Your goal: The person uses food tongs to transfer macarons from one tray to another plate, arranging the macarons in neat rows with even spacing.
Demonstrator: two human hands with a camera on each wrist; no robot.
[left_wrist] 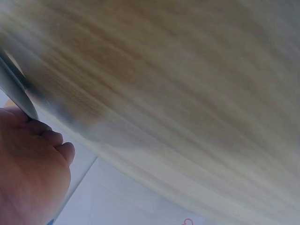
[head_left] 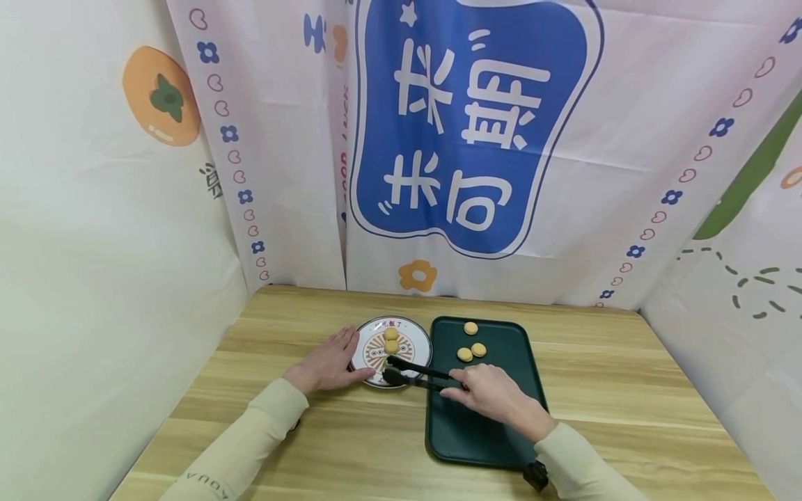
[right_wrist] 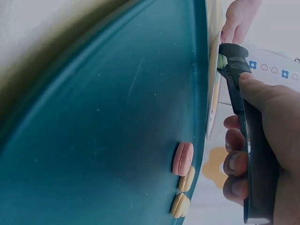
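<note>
My right hand (head_left: 491, 393) grips black tongs (head_left: 416, 369) above the near edge of the tray. The tongs' tips reach over a round white patterned plate (head_left: 420, 334). In the right wrist view a green macaron (right_wrist: 222, 61) shows at those tips, partly hidden by them. Two yellow macarons (head_left: 391, 346) lie on the plate behind the tips. My left hand (head_left: 328, 362) rests against the plate's left rim, fingers extended and thumb along the near side. In the left wrist view only part of this hand and the plate's edge show.
A dark green tray (head_left: 464, 435) lies right of the plate, close beside it. Three macarons (head_left: 470, 328) sit towards its far end; one looks pink (right_wrist: 183, 158) in the right wrist view. A printed cloth (head_left: 301, 236) hangs behind the wooden table (head_left: 601, 390).
</note>
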